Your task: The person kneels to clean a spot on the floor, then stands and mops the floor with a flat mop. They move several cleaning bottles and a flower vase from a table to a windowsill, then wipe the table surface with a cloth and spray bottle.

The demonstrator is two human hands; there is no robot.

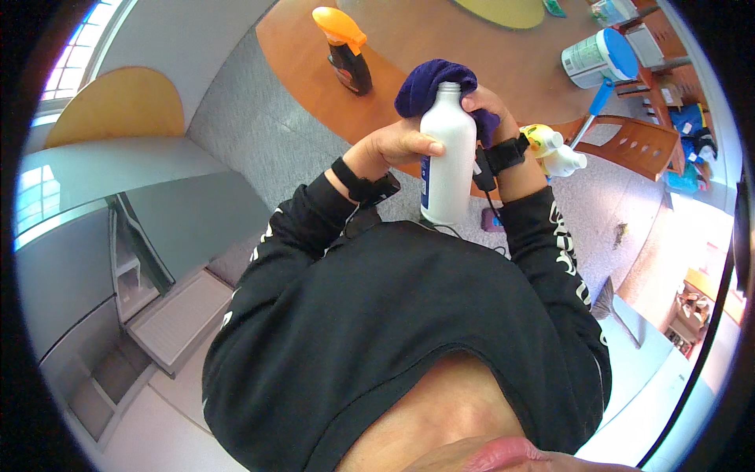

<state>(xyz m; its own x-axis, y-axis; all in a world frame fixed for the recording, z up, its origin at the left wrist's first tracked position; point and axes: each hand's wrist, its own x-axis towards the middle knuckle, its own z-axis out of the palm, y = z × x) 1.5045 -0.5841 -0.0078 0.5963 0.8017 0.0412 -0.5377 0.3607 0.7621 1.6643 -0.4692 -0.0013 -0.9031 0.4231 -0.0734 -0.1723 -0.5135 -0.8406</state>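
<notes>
A white plastic bottle [449, 162] without a cap stands roughly upright in front of my chest, a blue label showing on its left side. My left hand [396, 146] grips it, thumb across the front. Behind the bottle's neck bunches a dark purple cloth [426, 85]. My right hand [492, 109] holds this cloth against the bottle's far right side, and part of it hangs below the fingers. The fingers behind the bottle are hidden. Straps with small black devices circle both wrists.
A dark spray bottle [352, 68] with an orange head stands on the brown table [383, 29]. Beyond my right wrist are a yellow bottle [538, 140] and another white bottle [563, 161]. A blue-lidded tub [584, 62] and a wooden chair [640, 144] are at the right.
</notes>
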